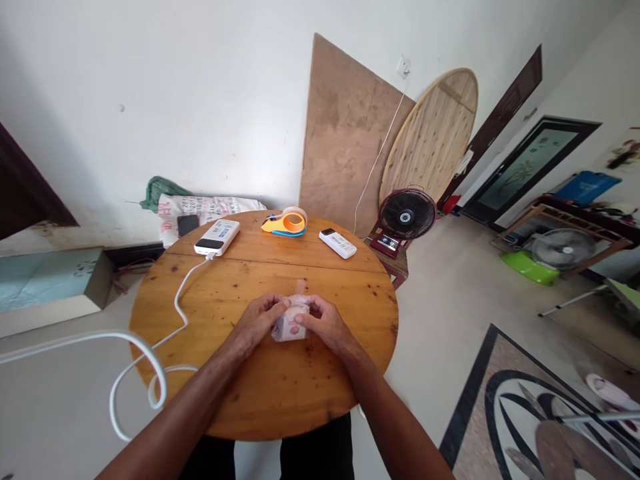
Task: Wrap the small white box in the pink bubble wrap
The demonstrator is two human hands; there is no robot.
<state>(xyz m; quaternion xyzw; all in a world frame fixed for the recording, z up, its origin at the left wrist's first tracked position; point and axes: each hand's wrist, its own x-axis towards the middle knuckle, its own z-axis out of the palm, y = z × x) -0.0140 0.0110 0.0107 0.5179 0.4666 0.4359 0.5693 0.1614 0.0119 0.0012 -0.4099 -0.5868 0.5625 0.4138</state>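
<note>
A small white box (295, 325) with a reddish mark, in clear crinkled plastic wrap, rests on the round wooden table (270, 393) in front of me. My left hand (263, 319) closes on the wrap at its left side, thumb along the top. From the right, my right hand (327, 321) grips the box, thumb lying over its upper face. The fingertips behind the box are partly hidden. Just beyond it, a short strip of clear tape (301, 286) shows on the tabletop.
Toward the table's far edge lie an orange tape dispenser (285, 223), a white power bank (217, 237) with a white cable (177, 303) plugged in, and another white power bank (338, 244). A fan (406, 217) stands on a chair at the right. A plywood board (345, 133) leans on the wall.
</note>
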